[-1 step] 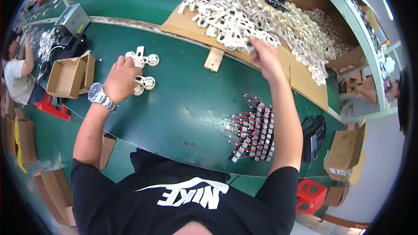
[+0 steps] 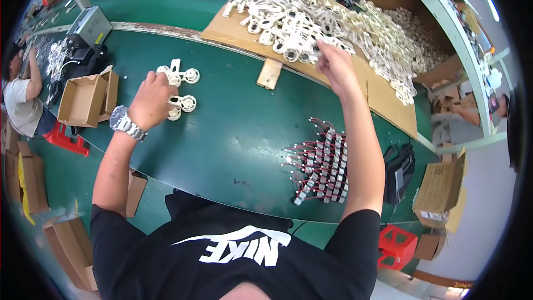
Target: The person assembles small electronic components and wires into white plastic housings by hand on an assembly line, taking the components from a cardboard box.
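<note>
At the left of the green table, my left hand (image 2: pixel 151 101) is closed, its fingertips on a white plastic part with round ring-shaped ends (image 2: pixel 189 103). Just beyond it lies a similar white part (image 2: pixel 190 75), partly covered by the fingers. My right hand (image 2: pixel 336 65) reaches out to the front edge of a large pile of white plastic parts (image 2: pixel 294 22). Its thumb and fingers are pinched together at the pile. A blurred bit shows at the fingertips, too unclear to name.
Small motors with red wires (image 2: pixel 325 169) lie in rows beside my right forearm. A wooden block (image 2: pixel 270 74) sits before the cardboard sheet (image 2: pixel 386 112) under the pile. Open cardboard boxes (image 2: pixel 81 101) stand at the left, near a grey metal box (image 2: pixel 89 26). Other people work nearby.
The whole view has shifted slightly. Both hands stay in nearly the same places, the left at the white part, the right at the pile's edge.
</note>
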Demonstrator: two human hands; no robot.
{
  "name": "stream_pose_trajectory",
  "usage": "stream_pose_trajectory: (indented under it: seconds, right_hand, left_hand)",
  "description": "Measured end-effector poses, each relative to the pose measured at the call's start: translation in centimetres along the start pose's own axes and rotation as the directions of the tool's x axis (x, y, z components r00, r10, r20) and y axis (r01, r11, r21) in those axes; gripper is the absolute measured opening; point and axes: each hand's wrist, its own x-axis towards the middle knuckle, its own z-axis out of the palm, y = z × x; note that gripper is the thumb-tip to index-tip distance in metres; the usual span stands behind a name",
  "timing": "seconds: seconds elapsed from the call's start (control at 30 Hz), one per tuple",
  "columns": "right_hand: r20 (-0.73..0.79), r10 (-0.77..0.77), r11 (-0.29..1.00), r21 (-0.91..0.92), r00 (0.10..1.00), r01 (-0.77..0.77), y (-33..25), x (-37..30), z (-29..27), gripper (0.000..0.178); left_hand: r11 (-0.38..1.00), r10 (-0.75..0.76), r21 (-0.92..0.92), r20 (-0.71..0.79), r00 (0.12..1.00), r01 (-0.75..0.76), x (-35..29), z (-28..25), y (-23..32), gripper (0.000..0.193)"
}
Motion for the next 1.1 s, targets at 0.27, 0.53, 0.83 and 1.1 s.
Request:
stream_pose_trajectory:
  seconds: [0.27, 0.53, 0.83, 1.1]
  right_hand:
    - [0.104, -0.154, 0.726, -0.663, 0.983, 0.184, 0.2, -8.6, -0.4, 0.02]
    - [0.173, -0.043, 0.176, -0.968, 0.984, 0.178, 1.5, -16.8, -4.9, 0.014]
    - [0.073, -0.053, 0.107, -0.991, 0.996, 0.078, 3.8, -15.3, -4.9, 0.025]
    - [-0.117, 0.01, 0.875, -0.48, 0.993, -0.065, 5.2, -14.7, -8.9, 0.022]
  left_hand:
    - [0.982, 0.001, -0.181, -0.242, 0.97, -0.046, 1.2, 0.0, 0.1, 0.03]
    - [0.826, 0.011, -0.538, -0.283, 0.959, -0.168, 4.6, 2.2, 8.5, 0.031]
    - [0.646, 0.139, -0.668, -0.374, 0.917, -0.37, 8.1, 7.8, 15.6, 0.029]
    - [0.627, 0.193, -0.682, -0.333, 0.923, -0.378, 7.4, 8.8, 14.3, 0.031]
